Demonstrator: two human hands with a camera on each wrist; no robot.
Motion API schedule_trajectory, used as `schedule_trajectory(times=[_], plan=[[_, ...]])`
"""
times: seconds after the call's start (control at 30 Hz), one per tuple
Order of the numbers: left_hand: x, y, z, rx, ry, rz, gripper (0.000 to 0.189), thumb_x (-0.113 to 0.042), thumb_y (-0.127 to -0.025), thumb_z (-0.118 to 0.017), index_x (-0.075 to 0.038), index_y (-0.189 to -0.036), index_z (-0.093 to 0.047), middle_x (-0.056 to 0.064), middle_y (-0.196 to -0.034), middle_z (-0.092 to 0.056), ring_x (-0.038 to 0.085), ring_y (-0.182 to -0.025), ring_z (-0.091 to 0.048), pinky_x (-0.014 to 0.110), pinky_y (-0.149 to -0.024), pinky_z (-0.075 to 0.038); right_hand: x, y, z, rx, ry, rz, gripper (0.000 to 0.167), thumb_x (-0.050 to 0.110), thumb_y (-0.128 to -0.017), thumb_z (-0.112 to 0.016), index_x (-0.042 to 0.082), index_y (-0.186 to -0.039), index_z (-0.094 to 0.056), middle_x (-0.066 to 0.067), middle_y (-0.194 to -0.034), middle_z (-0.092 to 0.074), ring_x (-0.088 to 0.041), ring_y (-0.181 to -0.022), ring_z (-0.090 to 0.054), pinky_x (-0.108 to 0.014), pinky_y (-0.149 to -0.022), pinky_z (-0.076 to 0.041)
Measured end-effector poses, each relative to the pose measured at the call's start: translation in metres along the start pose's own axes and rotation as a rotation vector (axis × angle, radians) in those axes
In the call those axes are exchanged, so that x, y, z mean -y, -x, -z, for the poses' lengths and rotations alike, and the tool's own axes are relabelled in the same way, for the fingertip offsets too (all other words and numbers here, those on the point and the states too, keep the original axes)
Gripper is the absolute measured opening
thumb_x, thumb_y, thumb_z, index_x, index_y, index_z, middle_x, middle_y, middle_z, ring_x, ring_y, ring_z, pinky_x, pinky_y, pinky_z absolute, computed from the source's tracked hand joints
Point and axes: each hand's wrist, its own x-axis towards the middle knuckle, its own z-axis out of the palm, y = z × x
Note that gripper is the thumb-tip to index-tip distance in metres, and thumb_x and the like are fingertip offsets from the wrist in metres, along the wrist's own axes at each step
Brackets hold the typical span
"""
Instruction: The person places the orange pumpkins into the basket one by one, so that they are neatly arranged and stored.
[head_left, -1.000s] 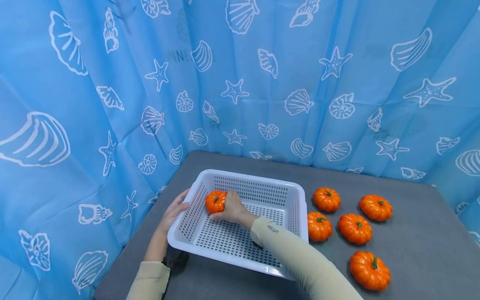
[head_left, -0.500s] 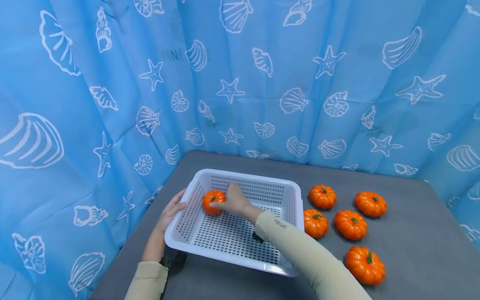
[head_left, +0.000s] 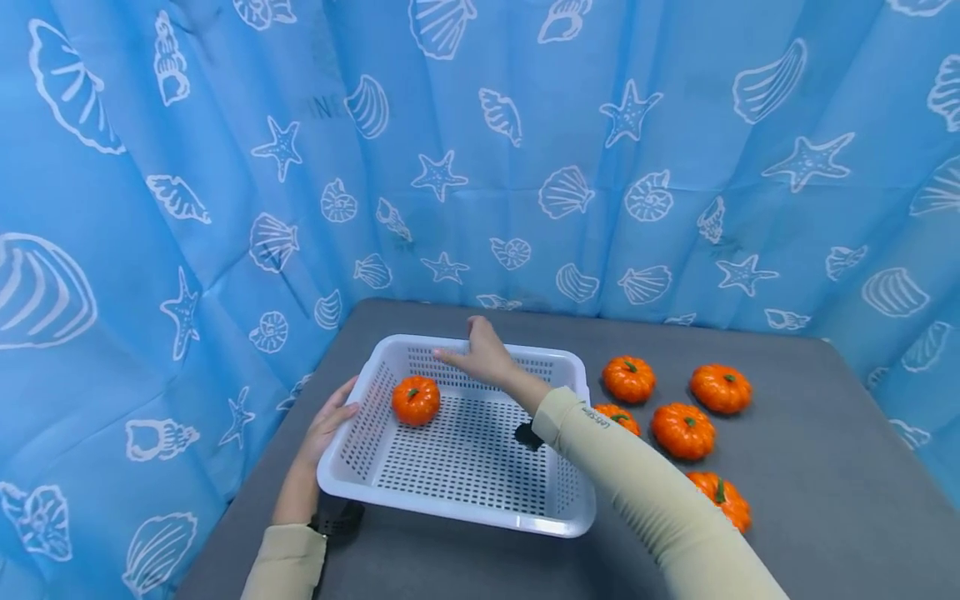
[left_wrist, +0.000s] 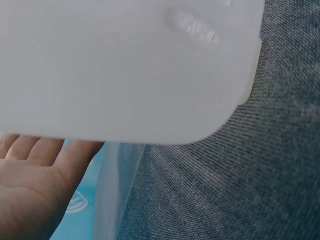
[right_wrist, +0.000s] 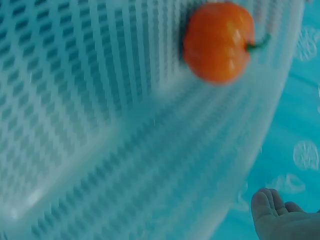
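In the head view, a glossy orange pumpkin [head_left: 416, 401] lies inside a white perforated plastic basket [head_left: 456, 517], close to its left wall. My right hand [head_left: 483, 354] is over the basket's back side, thumb apart from the fingers and holding nothing. The right wrist view has the pumpkin [right_wrist: 220, 42] with its green stem, and the right hand [right_wrist: 285, 215] beyond the rim. Against the basket's left outer side rests my left hand [head_left: 322, 429], thumb by the rim. From the left wrist, its fingers reach straight behind the white wall [left_wrist: 115, 75].
Several more pumpkins stand on the grey table right of the basket, among them a back one [head_left: 628, 379] and a far right one [head_left: 721, 389]. My right sleeve [head_left: 637, 475] partly covers the nearest pumpkin [head_left: 731, 504]. A blue shell-print curtain [head_left: 510, 200] hangs behind and left.
My right hand has let go of the pumpkin, leaving it in the basket's left part, and has risen toward the back rim. The left hand stays at the basket's side. The head view has shifted slightly.
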Motion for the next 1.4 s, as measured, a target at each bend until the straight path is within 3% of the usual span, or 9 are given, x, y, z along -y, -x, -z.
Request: schedule_trajectory(times=[0.2, 0.47, 0.7, 0.87, 1.17, 1.4], plan=[[0.004, 0.000, 0.003, 0.002, -0.031, -0.010, 0.054, -0.015, -0.104, -0.029, -0.016, -0.153, -0.004, 0.000, -0.131, -0.050, 0.021, -0.112, -0.060, 0.034, -0.085, -0.054, -0.017, -0.001, 0.050, -0.074, 0.010, 0.014, 0.090, 0.051, -0.088, -0.060, -0.002, -0.146, -0.016, -0.022, -0.146, -0.028, -0.035, -0.134, -0.034, -0.048, -0.107, -0.036], [0.007, 0.003, 0.008, 0.078, 0.040, -0.079, 0.054, -0.007, -0.104, -0.024, -0.009, -0.152, 0.001, 0.003, -0.134, -0.050, 0.021, -0.114, -0.059, 0.033, -0.087, -0.054, -0.059, 0.001, 0.103, -0.146, 0.060, -0.065, 0.089, 0.048, -0.091, -0.056, -0.007, -0.146, -0.012, -0.029, -0.147, -0.023, -0.040, -0.136, -0.028, -0.051, -0.108, -0.033], [-0.003, 0.006, -0.001, 0.057, 0.116, -0.030, 0.054, -0.007, -0.104, -0.023, -0.012, -0.152, 0.002, 0.004, -0.134, -0.051, 0.024, -0.115, -0.059, 0.038, -0.089, -0.052, -0.085, 0.010, 0.148, -0.208, 0.163, -0.130, 0.090, 0.048, -0.092, -0.055, -0.010, -0.145, -0.011, -0.033, -0.142, -0.025, -0.044, -0.131, -0.031, -0.054, -0.107, -0.031], [0.006, 0.002, 0.004, 0.044, 0.043, -0.045, 0.053, -0.011, -0.105, -0.024, -0.015, -0.153, -0.002, 0.003, -0.137, -0.048, 0.024, -0.117, -0.058, 0.038, -0.089, -0.052, -0.115, 0.021, 0.177, -0.232, 0.245, -0.192, 0.094, 0.050, -0.092, -0.053, -0.015, -0.143, -0.008, -0.038, -0.141, -0.021, -0.048, -0.130, -0.028, -0.057, -0.107, -0.028], [0.009, 0.000, 0.007, 0.055, 0.024, -0.053, 0.053, -0.011, -0.105, -0.023, -0.015, -0.153, -0.001, 0.004, -0.139, -0.047, 0.023, -0.118, -0.057, 0.038, -0.089, -0.052, -0.157, 0.048, 0.210, -0.265, 0.317, -0.284, 0.096, 0.051, -0.093, -0.050, -0.018, -0.141, -0.005, -0.042, -0.137, -0.018, -0.053, -0.125, -0.023, -0.061, -0.102, -0.027], [0.003, 0.002, 0.001, -0.013, -0.016, 0.001, 0.053, -0.016, -0.105, -0.029, -0.020, -0.153, -0.006, 0.002, -0.139, -0.045, 0.023, -0.120, -0.056, 0.041, -0.091, -0.051, -0.186, 0.071, 0.219, -0.251, 0.333, -0.356, 0.100, 0.053, -0.092, -0.050, -0.021, -0.139, -0.002, -0.046, -0.135, -0.015, -0.056, -0.123, -0.021, -0.064, -0.101, -0.025]])
